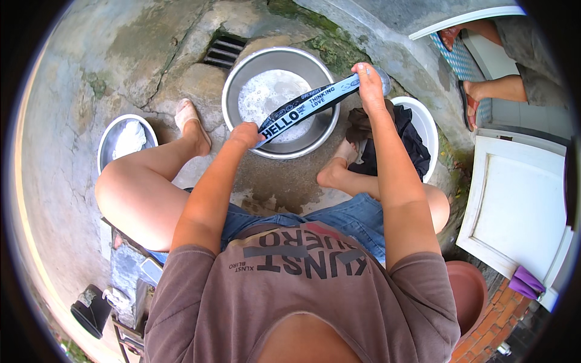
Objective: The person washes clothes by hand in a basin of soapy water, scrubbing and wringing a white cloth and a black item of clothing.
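My left hand [246, 135] grips one end of a light-blue and black fabric band [313, 100] that bears printed lettering. Pinched in my right hand [370, 88] is the other end, higher up and to the right. The band stretches taut on a slant above a round metal basin [236, 111]. Foamy, soapy water [268, 97] fills the basin's bottom, partly hidden behind the band. Just beyond my right fingers shows a clear, rounded piece [383, 81]; whether it joins the band, I cannot tell.
A white tub [431, 136] with dark clothes [411, 140] stands right of my foot. White cloth lies in a small metal basin [103, 152] at left. Behind the metal basin is a floor drain grate [224, 49]. Another person's sandaled foot [472, 97] is near a white door [517, 199].
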A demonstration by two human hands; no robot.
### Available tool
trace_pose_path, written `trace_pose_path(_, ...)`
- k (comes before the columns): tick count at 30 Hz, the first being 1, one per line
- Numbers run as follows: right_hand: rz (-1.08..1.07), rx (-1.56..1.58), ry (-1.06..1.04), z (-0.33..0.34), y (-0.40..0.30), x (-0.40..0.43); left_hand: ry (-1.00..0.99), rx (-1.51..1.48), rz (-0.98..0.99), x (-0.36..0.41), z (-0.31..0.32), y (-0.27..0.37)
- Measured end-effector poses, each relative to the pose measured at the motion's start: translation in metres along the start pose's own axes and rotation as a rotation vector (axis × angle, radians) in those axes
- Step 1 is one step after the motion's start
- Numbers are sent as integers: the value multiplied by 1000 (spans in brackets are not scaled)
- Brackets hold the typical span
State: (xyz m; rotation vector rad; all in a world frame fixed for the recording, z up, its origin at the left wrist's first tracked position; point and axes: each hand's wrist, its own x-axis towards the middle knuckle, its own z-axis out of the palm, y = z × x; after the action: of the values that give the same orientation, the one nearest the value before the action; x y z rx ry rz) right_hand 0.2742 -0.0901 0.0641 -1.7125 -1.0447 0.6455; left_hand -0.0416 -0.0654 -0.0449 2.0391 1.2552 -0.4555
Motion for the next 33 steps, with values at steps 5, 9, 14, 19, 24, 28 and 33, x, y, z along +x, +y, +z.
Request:
trace_pose_path(5,3,-204,-244,-19,0,2,3,-7,-72,-2,-20,0)
trace_pose_path(9,-44,-594,-429,-33,12,3,528,-84,168,11,-18,-35)
trace_pose_path(14,216,-524,-234,-22,52,-6,88,-1044,181,22,-34,-20)
trace_pose_path(19,478,284,-326,72,-5,-59,11,-1542,54,-11,-46,54)
trace_pose_path(24,203,149,-487,107,17,-72,-79,-1730,198,-4,-50,71)
trace_pose_path(28,453,467,-516,100,8,-61,270,-1559,30,15,-32,47)
trace_pose_path(33,649,609,-822,76,-6,-32,-121,-1646,198,25,-20,35)
